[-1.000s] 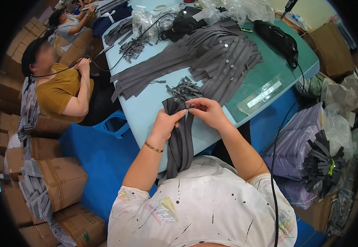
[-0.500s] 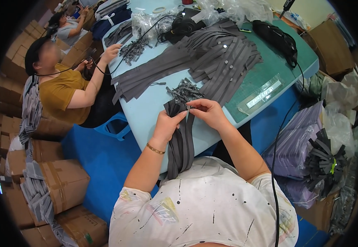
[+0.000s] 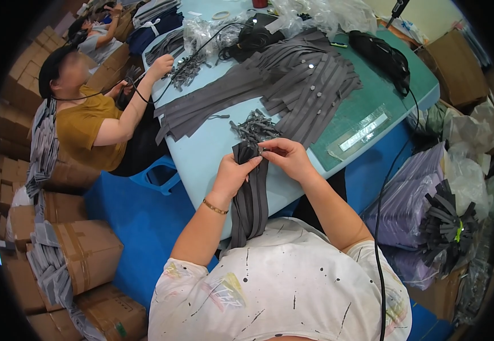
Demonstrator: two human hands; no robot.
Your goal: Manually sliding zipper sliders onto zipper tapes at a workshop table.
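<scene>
A bundle of dark grey zipper tapes (image 3: 249, 213) hangs from my left hand (image 3: 232, 175), which is closed around its upper end. The tapes drop over the table's near edge toward my shirt. My right hand (image 3: 288, 160) meets the left at the top of the bundle, thumb and forefinger pinched on a small dark piece; it looks like a zipper slider, mostly hidden by the fingertips. Just beyond my hands lies a small heap of dark zipper pulls (image 3: 256, 126). Farther back, many loose zipper tapes (image 3: 309, 85) are fanned across the table.
The pale blue table (image 3: 196, 156) carries a green mat (image 3: 386, 85), a black pouch (image 3: 378, 57) and clear plastic bags (image 3: 338, 14). At the left, a co-worker (image 3: 90, 116) reaches toward another heap of pulls (image 3: 189, 71). Cardboard boxes (image 3: 88, 250) stand left; wrapped purple stacks (image 3: 411, 199) stand right.
My hands stay almost in place, and the bundle's top end has shifted slightly right. The co-worker leans a little to the right, with the reaching hand raised slightly.
</scene>
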